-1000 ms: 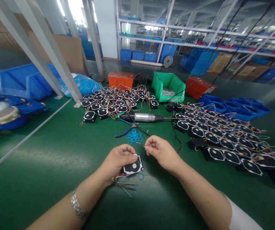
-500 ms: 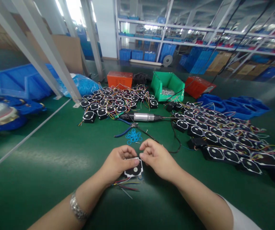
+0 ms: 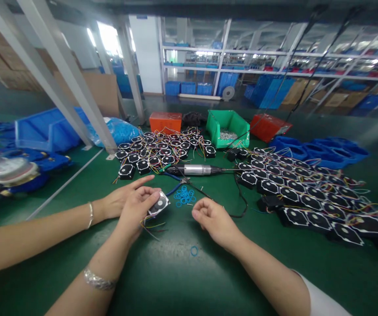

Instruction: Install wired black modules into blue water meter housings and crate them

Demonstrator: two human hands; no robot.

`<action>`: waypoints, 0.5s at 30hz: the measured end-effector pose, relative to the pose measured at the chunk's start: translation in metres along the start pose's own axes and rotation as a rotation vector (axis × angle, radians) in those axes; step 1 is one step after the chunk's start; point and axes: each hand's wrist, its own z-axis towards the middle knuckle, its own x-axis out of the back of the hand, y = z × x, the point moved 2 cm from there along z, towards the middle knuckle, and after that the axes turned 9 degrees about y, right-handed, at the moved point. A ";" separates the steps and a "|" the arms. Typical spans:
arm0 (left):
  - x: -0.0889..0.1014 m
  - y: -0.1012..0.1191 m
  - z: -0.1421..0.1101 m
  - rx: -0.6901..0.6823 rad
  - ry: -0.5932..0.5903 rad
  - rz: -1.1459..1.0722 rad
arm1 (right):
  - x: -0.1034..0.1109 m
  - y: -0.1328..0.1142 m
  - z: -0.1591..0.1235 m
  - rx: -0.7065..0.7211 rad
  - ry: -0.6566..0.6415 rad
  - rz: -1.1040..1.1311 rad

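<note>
My left hand (image 3: 139, 208) is closed around a small black boxy unit (image 3: 159, 203) with a white-edged face, a round disc and loose coloured wires. The unit is tilted, its wires hanging toward me. Right beside my left hand, partly behind it, another person's hand (image 3: 118, 202) with a thin bracelet reaches in from the left. My right hand (image 3: 213, 219) is off to the right over the bench, thumb and fingers curled together; whatever is between them is hidden. One blue rubber ring (image 3: 194, 250) lies alone between my forearms. A pile of similar blue rings (image 3: 184, 195) lies beyond.
A silver and black power screwdriver (image 3: 195, 170) lies crosswise, with blue-handled pliers (image 3: 175, 188) and a black cable near it. Several wired black units (image 3: 162, 151) stand at the back left, more (image 3: 310, 196) at right. A green bin (image 3: 220, 134) of small metal parts stands behind.
My left hand has moved the black unit left and away from me, baring the lone blue ring. Another person's hand has come in from the left. My right hand stays nearly in place.
</note>
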 end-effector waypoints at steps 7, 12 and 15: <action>-0.010 -0.013 -0.004 -0.005 -0.099 0.087 | -0.001 0.001 -0.003 0.042 -0.011 -0.223; -0.012 -0.018 -0.007 0.045 -0.232 0.134 | 0.002 -0.001 -0.001 0.070 0.006 -0.314; -0.016 -0.018 -0.014 0.080 -0.344 0.149 | 0.003 -0.003 -0.001 0.069 0.013 -0.343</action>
